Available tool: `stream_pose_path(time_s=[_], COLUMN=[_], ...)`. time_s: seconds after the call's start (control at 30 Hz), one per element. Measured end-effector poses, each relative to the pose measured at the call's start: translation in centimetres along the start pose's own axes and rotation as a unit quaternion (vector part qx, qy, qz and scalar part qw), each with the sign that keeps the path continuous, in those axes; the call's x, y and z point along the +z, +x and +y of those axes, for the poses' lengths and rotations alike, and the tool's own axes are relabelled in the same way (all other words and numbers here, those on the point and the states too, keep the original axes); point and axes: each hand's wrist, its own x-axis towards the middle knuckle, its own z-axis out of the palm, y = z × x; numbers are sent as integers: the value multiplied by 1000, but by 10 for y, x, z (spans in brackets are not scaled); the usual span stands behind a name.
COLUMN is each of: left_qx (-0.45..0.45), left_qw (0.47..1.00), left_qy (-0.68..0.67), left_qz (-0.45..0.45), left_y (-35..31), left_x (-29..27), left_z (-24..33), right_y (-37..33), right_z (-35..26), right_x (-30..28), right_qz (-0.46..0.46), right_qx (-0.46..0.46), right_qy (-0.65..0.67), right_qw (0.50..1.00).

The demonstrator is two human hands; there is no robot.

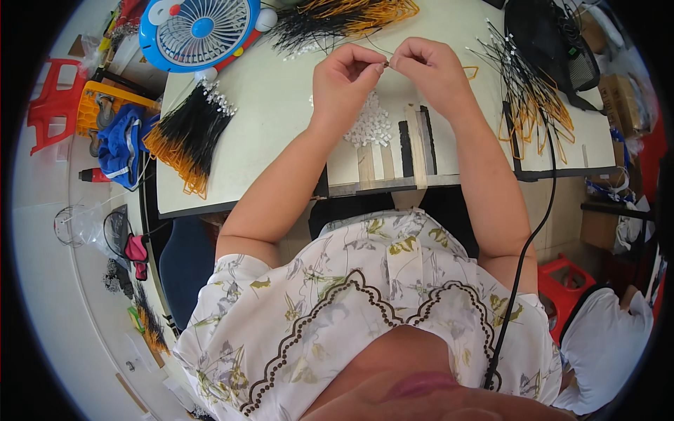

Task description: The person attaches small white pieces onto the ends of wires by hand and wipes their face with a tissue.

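My left hand (345,83) and my right hand (430,71) meet over the table, the fingertips of both pinched together. Between them shows a tiny dark piece, apparently the end of a thin wire (386,64). An orange wire loop (471,72) sticks out beside my right hand, on its far side. What my left fingertips grip is too small to make out. Just below the hands lies a pile of small white connectors (370,125) on the table (270,151).
Bundles of black wires with orange ends lie at the left (193,133), far side (340,19) and right (526,88). A blue fan (202,29) stands far left, a black bag (544,42) far right. Dark strips (406,149) sit near the front edge. A black cable (537,231) hangs at right.
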Motion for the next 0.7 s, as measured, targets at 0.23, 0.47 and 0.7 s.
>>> stream_pose_path(time_s=[0.23,0.47,0.7], left_qx=[-11,20,-15], left_qw=[1000,998,992], left_qy=[-9,65,-95], left_qz=[27,1,81], left_y=[2,5,29], left_x=[-4,-7,-52], left_z=[0,-5,0], right_y=[-2,0,-18], right_z=[-4,8,-11], right_x=[5,4,-13], right_qz=[13,41,95], right_qx=[-39,-58,-129], right_qy=[19,-27,-250], right_qw=[999,997,955])
